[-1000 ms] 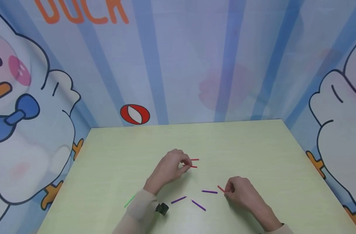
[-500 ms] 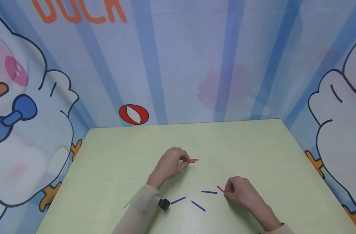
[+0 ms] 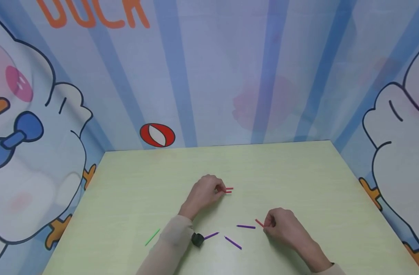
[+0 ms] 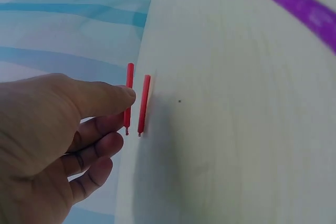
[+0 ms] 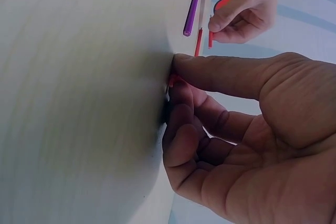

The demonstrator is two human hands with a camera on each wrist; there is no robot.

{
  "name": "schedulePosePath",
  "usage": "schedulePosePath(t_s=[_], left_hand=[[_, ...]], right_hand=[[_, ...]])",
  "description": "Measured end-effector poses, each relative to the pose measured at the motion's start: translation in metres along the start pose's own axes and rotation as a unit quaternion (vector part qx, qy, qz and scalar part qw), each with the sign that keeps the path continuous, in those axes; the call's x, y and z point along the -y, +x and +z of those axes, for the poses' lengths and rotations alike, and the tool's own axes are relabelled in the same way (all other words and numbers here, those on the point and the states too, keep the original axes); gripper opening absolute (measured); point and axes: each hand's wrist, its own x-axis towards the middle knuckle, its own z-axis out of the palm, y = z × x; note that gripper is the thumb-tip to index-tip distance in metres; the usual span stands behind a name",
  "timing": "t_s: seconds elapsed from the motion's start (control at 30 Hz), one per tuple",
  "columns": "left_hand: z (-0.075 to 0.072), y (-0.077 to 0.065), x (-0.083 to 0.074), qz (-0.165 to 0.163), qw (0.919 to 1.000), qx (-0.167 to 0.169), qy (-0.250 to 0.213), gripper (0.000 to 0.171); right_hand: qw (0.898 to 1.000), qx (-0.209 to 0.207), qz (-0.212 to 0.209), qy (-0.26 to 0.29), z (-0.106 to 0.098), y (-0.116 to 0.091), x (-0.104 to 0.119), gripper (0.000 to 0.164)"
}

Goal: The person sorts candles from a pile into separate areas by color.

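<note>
L hand (image 3: 203,191): fingers pinching a red stick (image 4: 130,74), w/ 2nd red stick (image 4: 144,103) just beside it, lying on bench (image 3: 299,172). R hand (image 3: 286,229): fingers pinching 3rd red stick (image 3: 259,222) near a purple stick (image 3: 246,227). Main risk IMO: L fingers nudge 2nd red stick askew, gap's tight. Sticks look thin & roundish, so sloppy release could prob. let one roll.

Illumination: diffuse. Soft shadow falls on desk (image 3: 299,172) beneath right grip (image 3: 284,226). Left wrist view: purple stick (image 4: 302,7) out of focus.
</note>
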Motion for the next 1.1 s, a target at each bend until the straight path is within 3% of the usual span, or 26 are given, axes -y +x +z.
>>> schedulePosePath(t_s=[0.4,0.7,1.1], left_hand=[[0.009,0.001,0.003,-0.003,0.9997,0.000,0.024,0.006],[0.012,0.004,0.004,0.005,0.9997,-0.003,0.025,0.007],[0.011,0.005,0.002,0.017,0.9995,-0.010,0.025,0.012]], right_hand=[[0.999,-0.005,-0.036,0.004,0.003,0.003,-0.012,0.021],[1.000,-0.003,-0.004,0.003,-0.001,0.000,0.000,0.024],[1.000,0.001,-0.014,-0.008,-0.002,-0.001,0.000,0.021]])
